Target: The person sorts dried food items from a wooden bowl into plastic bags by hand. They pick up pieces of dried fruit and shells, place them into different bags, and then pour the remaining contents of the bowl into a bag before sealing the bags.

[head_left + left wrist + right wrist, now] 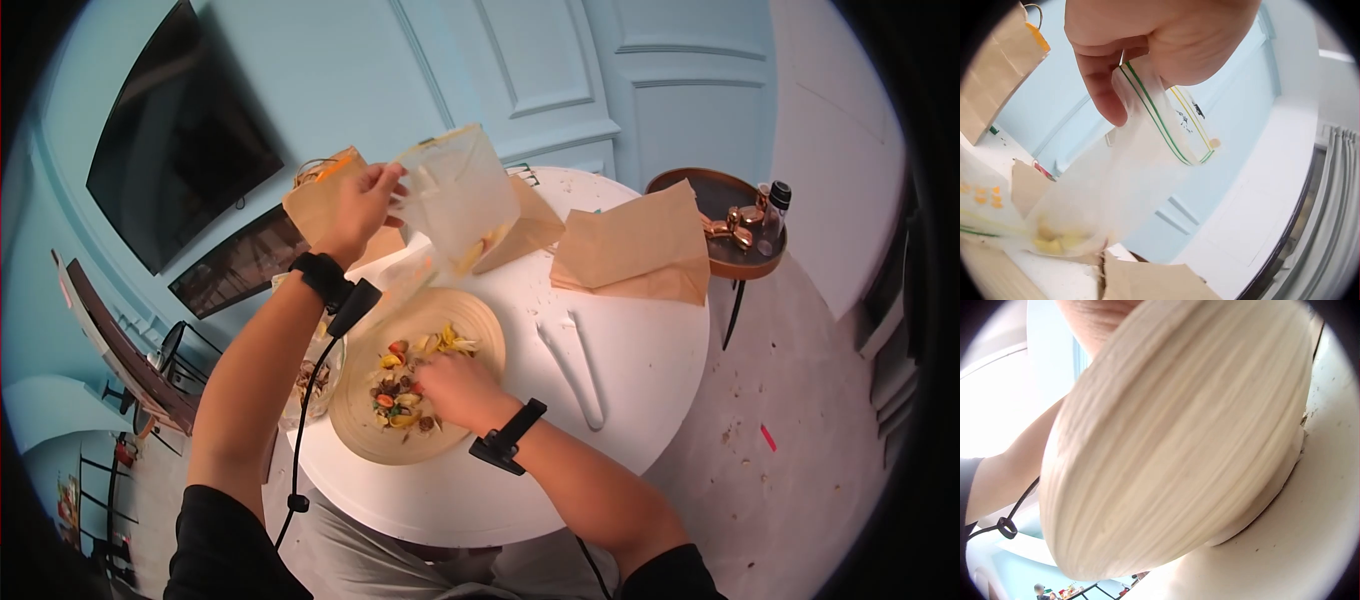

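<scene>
One zip bag point(460, 195) hangs pinched in the left hand's point(370, 205) curled fingers while the right hand point(462, 390), grip unclear, seemingly handles dried flowers point(398, 405) on the ribbed plate point(487, 318), needing gentleness next.

The round white surface point(480, 500) carries a wide beige plate point(375, 445); white tongs point(580, 380) right of it; brown paper bags point(635, 245) along the far side; scattered crumbs point(540, 300) between.
</scene>
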`<action>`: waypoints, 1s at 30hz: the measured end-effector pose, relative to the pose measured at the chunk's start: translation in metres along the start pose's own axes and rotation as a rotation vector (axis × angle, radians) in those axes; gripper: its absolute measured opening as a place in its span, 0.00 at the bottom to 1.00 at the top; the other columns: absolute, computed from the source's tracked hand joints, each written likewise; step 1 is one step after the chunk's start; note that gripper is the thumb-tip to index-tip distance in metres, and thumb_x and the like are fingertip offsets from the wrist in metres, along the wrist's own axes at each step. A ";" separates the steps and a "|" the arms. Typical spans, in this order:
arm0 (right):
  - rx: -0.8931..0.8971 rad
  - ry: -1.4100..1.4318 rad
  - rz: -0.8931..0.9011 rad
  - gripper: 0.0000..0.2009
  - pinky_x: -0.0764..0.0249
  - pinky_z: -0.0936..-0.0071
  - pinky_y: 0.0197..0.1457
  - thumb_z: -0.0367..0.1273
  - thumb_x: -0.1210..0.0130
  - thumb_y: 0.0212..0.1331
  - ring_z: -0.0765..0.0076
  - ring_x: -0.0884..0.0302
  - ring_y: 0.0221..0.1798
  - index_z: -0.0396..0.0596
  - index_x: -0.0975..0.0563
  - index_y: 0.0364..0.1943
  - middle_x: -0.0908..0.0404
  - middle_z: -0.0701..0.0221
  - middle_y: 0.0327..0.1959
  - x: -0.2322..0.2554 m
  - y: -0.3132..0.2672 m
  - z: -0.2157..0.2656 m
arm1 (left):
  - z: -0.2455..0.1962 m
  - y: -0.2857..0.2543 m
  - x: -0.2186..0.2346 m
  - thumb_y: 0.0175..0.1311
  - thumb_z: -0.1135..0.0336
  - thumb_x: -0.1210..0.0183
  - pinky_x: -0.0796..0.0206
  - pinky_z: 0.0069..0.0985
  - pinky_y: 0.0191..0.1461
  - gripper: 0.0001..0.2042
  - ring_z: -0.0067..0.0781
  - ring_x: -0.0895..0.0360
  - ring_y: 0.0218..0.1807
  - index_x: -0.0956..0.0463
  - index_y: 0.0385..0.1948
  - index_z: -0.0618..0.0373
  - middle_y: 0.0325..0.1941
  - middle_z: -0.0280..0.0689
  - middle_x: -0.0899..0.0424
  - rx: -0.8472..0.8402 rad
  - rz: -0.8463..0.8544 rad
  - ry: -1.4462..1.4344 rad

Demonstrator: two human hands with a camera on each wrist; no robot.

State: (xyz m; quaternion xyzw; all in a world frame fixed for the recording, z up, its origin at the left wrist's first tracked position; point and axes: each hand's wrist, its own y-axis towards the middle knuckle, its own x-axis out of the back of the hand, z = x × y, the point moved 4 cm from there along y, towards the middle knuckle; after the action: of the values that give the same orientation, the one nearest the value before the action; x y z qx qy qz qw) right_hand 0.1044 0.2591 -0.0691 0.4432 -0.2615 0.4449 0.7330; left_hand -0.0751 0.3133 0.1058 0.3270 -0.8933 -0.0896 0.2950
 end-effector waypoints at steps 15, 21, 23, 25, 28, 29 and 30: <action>-0.083 0.441 -0.001 0.27 0.28 0.57 0.62 0.15 0.52 0.56 0.43 0.26 0.59 0.45 0.25 0.62 0.24 0.55 0.53 0.008 0.006 -0.012 | -0.084 -0.226 0.150 0.70 0.72 0.49 0.25 0.18 0.24 0.14 0.22 0.19 0.34 0.22 0.54 0.63 0.41 0.37 0.16 -0.053 -0.444 -0.238; -0.121 0.578 -0.017 0.27 0.26 0.62 0.60 0.14 0.47 0.55 0.49 0.22 0.56 0.45 0.25 0.62 0.22 0.54 0.53 0.008 0.007 -0.014 | -0.042 -0.337 0.171 0.72 0.72 0.49 0.28 0.20 0.30 0.10 0.23 0.22 0.36 0.18 0.41 0.65 0.39 0.36 0.19 -0.189 -0.483 0.061; -0.129 0.573 0.013 0.24 0.23 0.66 0.58 0.17 0.44 0.58 0.59 0.20 0.53 0.43 0.25 0.62 0.20 0.57 0.52 0.003 0.009 -0.019 | -0.029 -0.366 0.169 0.73 0.70 0.48 0.27 0.19 0.28 0.10 0.22 0.22 0.37 0.18 0.42 0.65 0.38 0.35 0.19 -0.119 -0.533 0.161; -0.148 0.567 0.017 0.22 0.22 0.69 0.56 0.20 0.42 0.60 0.64 0.19 0.50 0.41 0.24 0.61 0.18 0.59 0.50 0.005 0.011 -0.022 | -0.018 -0.380 0.156 0.73 0.71 0.48 0.25 0.19 0.29 0.10 0.21 0.23 0.37 0.18 0.44 0.66 0.37 0.34 0.20 -0.006 -0.570 0.185; -0.172 0.549 -0.010 0.19 0.21 0.70 0.52 0.24 0.40 0.62 0.65 0.17 0.46 0.40 0.22 0.58 0.15 0.59 0.45 0.017 0.011 -0.016 | -0.009 -0.386 0.131 0.70 0.76 0.48 0.27 0.18 0.33 0.11 0.21 0.23 0.39 0.19 0.48 0.67 0.40 0.33 0.22 0.058 -0.538 0.230; -0.170 0.534 -0.028 0.18 0.21 0.70 0.51 0.25 0.40 0.63 0.66 0.16 0.44 0.39 0.22 0.57 0.14 0.59 0.44 0.019 0.012 -0.015 | -0.011 -0.385 0.127 0.67 0.79 0.46 0.29 0.17 0.40 0.13 0.21 0.24 0.41 0.20 0.51 0.68 0.43 0.34 0.23 -0.030 -0.468 0.373; -0.169 0.519 -0.045 0.17 0.20 0.70 0.50 0.26 0.40 0.63 0.66 0.16 0.43 0.39 0.21 0.56 0.13 0.59 0.43 0.020 0.012 -0.015 | -0.021 -0.384 0.117 0.62 0.81 0.44 0.32 0.16 0.43 0.17 0.22 0.25 0.44 0.21 0.53 0.68 0.44 0.35 0.23 -0.028 -0.443 0.405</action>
State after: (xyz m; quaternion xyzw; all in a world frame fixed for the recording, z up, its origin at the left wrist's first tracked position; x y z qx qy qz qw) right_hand 0.1034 0.2833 -0.0555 0.2574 -0.0911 0.5039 0.8195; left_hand 0.0691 -0.0563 0.0421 0.5212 -0.7217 -0.0972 0.4451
